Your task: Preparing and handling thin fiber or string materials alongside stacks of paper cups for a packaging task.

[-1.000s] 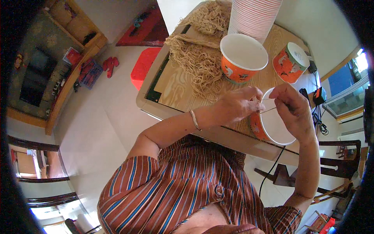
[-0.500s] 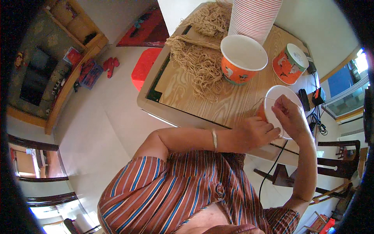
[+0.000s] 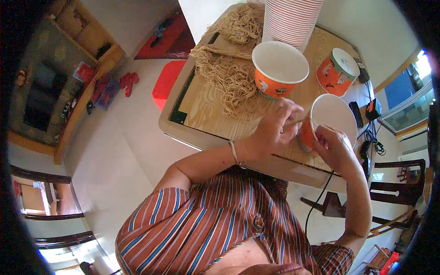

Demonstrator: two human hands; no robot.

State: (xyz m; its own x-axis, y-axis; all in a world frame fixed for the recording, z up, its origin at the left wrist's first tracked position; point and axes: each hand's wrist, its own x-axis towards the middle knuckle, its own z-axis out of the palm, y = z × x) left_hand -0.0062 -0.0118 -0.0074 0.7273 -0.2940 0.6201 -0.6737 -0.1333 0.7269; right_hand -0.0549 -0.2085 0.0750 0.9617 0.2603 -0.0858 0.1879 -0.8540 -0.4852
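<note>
An orange paper tub [image 3: 335, 117] with a white inside lies tilted near the table's right front edge, its mouth facing me. My right hand [image 3: 337, 145] grips its near rim, fingers curled over the edge. To its left, my left hand [image 3: 280, 123] is raised with bent, slightly blurred fingers; a thin tan string appears to run from them toward the tub's side. Another orange tub [image 3: 279, 71] stands upright just beyond my left hand. Left of that, tan string [image 3: 229, 85] lies in tangled bundles on the wood-grain table [image 3: 208, 117].
A tall stack of white tubs [image 3: 293, 23] rises at the back. An upside-down orange tub [image 3: 338, 73] sits at the right, beside black adapters and cables [image 3: 373, 110]. A red stool [image 3: 167, 82] is left of the table; a dark wooden chair [image 3: 398, 188] stands right.
My left hand has moved away from the tub's mouth, up and left. My right hand has gone from above the opening to the near rim. The view has shifted slightly.
</note>
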